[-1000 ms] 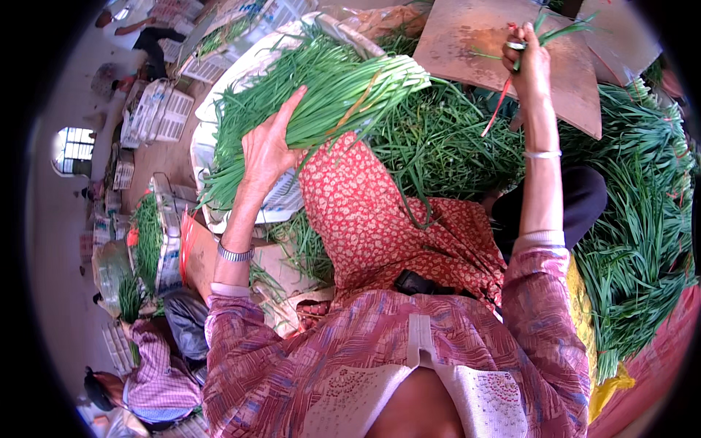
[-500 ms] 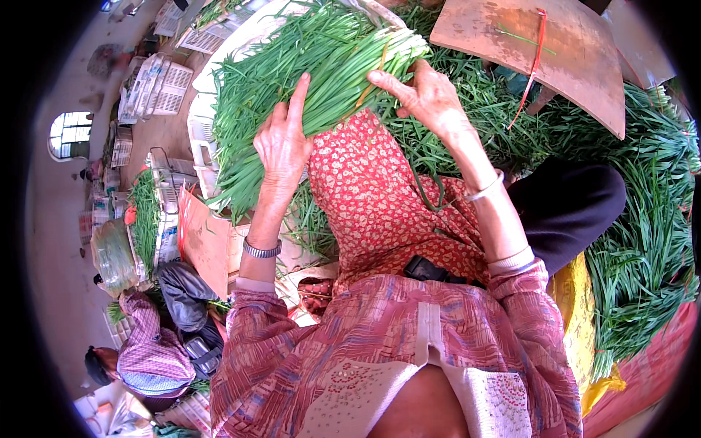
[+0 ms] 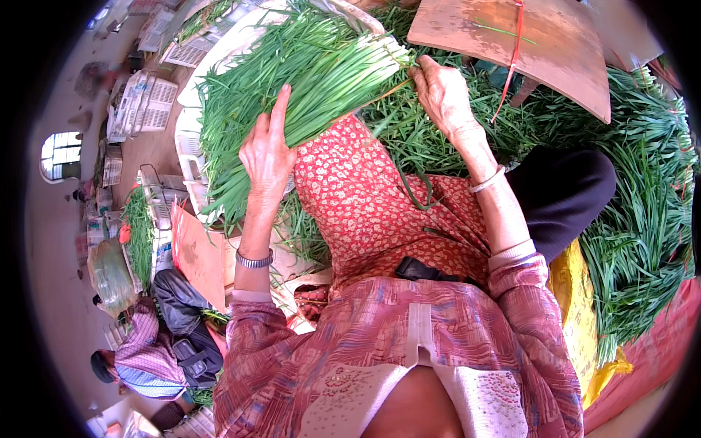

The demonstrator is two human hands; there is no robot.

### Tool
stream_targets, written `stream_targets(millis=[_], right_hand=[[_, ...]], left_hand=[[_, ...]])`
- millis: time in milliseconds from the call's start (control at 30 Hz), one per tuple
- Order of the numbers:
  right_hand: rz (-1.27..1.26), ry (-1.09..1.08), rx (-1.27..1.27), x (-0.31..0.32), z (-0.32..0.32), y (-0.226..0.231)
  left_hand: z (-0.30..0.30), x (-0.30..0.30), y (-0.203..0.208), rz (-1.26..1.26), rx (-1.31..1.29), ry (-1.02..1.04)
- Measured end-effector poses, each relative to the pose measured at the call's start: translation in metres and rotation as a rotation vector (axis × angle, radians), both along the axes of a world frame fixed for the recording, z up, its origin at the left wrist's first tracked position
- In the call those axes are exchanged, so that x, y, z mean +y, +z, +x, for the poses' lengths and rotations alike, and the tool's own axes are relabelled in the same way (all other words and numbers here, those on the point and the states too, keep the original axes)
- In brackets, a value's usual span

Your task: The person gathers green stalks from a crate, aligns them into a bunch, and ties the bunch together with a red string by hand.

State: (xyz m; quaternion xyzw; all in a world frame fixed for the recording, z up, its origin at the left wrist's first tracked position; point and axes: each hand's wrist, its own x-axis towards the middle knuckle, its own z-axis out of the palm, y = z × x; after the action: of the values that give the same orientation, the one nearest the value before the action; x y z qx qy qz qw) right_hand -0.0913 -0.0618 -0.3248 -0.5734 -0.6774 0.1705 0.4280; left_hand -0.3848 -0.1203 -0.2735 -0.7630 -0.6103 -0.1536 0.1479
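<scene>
A thick layer of green garlic chives (image 3: 314, 80) spreads over a white basket (image 3: 191, 139) at upper centre, pale stem ends to the right. My left hand (image 3: 267, 157) rests on the near side of these chives, its index finger stretched out over the leaves; the other fingers are bent and partly hidden. Beside the stem ends, my right hand (image 3: 444, 98) pinches a thin yellowed leaf (image 3: 385, 93) that runs down-left along the edge of the layer. Red flowered cloth (image 3: 358, 171) covers my lap just below the chives.
Loose chives heap up behind my right hand, under a tilted brown board (image 3: 522, 55) with a red tie (image 3: 517, 66). Bundled chives (image 3: 642, 219) are stacked at right, beside a yellow sack (image 3: 573, 321). White crates (image 3: 150, 106) and another person (image 3: 150, 350) are at left.
My right hand has moved slightly right off the stem ends. The yellowed leaf, earlier lying across the chives, now stretches from its fingertips. My left hand stays on the chives.
</scene>
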Motion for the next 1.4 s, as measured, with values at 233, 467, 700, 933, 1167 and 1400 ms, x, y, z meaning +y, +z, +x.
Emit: stream_targets(millis=[233, 467, 700, 933, 1167, 1400], right_hand=[[0.038, -0.132, -0.247, 0.009, 0.077, -0.008], [-0.499, -0.033, -0.690, -0.013, 0.105, 0.027], [0.269, 0.240, -0.217, 0.011, 0.053, 0.009], [-0.140, 0.359, 0.149, -0.007, 0.041, 0.009], [-0.761, 0.624, 0.971, -0.008, 0.040, -0.007], [-0.588, 0.402, 0.269, -0.005, 0.078, -0.014]], left_hand=[[0.003, -0.001, 0.004, -0.023, -0.042, -0.096], [-0.004, -0.003, -0.002, 0.034, -0.052, -0.092], [0.000, -0.002, 0.000, 0.035, -0.016, -0.125], [0.001, -0.003, 0.001, 0.050, 0.071, -0.114], [-0.002, -0.004, -0.002, 0.055, 0.025, -0.142], [-0.002, 0.000, -0.003, 0.128, 0.134, -0.261]])
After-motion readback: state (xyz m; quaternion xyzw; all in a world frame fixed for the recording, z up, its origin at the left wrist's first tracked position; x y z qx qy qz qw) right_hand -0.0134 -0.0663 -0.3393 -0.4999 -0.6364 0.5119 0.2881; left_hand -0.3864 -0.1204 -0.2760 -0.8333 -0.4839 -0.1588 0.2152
